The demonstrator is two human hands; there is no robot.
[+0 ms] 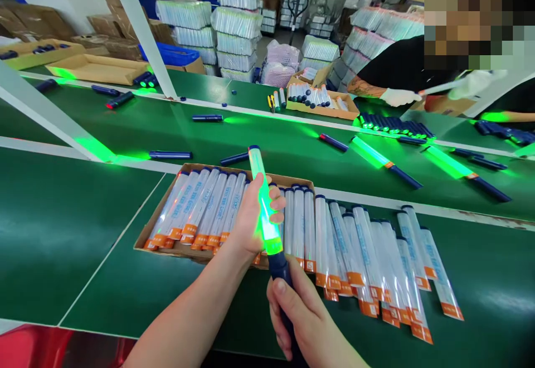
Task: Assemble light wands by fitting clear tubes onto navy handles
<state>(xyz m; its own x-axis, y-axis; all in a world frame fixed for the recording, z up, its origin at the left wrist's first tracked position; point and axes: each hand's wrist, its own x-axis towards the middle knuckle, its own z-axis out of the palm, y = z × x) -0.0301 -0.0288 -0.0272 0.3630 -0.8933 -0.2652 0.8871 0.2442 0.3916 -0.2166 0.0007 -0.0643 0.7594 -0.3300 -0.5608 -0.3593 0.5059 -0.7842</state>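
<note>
A light wand (272,244) glows bright green between my two hands, tilted with its dark blue cap pointing away from me. My left hand (251,217) is closed round its clear tube. Lower down, the dark blue handle sits in my closed right hand (303,301). Just beyond and below my left hand is a shallow cardboard tray (163,252), filled with clear tubes (215,203) that have blue caps and orange bands. More such tubes (368,251) lie in a loose row on the green table to the right of the tray.
Behind the tray, a green conveyor belt (251,134) carries dark handles (170,155) and lit wands (374,153). Across it, a co-worker's gloved hand (399,97) is near an open box of parts (321,109). White posts (140,28) rise at the left; wrapped stacks (236,22) stand behind.
</note>
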